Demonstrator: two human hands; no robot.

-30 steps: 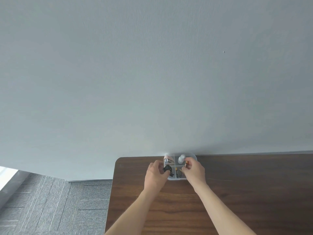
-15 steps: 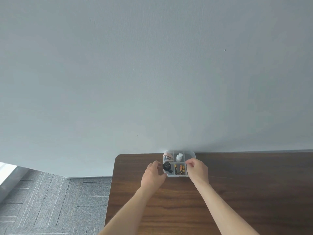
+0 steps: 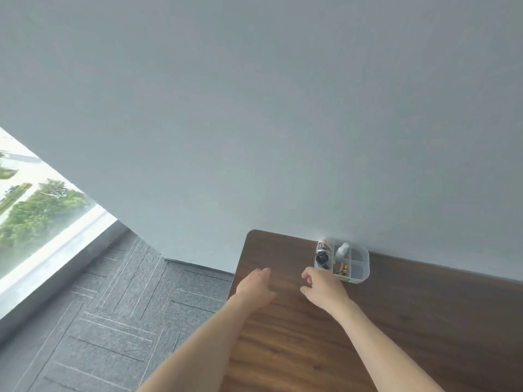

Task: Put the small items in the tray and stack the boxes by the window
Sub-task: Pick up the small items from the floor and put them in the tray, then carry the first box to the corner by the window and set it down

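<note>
Far left: window [image 3: 42, 210] w/ pale sill, grey carpet floor [image 3: 113, 321] below. No boxes in view, so can't tell where they are.

Left hand [image 3: 254, 287] sits over the desk [image 3: 396, 321] near its left edge, fingers loosely spread, holding nothing. Right hand [image 3: 322, 287] just beside the tray, fingers half curled, also empty, not touching it as far as I can see.

Tray [image 3: 359, 267]: clear plastic, divided into compartments, at the desk's back edge against the wall [image 3: 254, 108]. Inside: black round item [image 3: 322, 260] in front-left cell, tube-like thing behind it, small white bottle [image 3: 343, 248] in the back middle cell, batteries (prob.) [image 3: 342, 269] in front middle cell. Right cells look empty.

Handling, my guess: tray is light, stiff, thin-walled and slick; contents loose, will rattle or tip if tilted. Grip by opposite side walls, keep level.

Room: desk bare to the right and front; left edge drops to floor close by.
</note>
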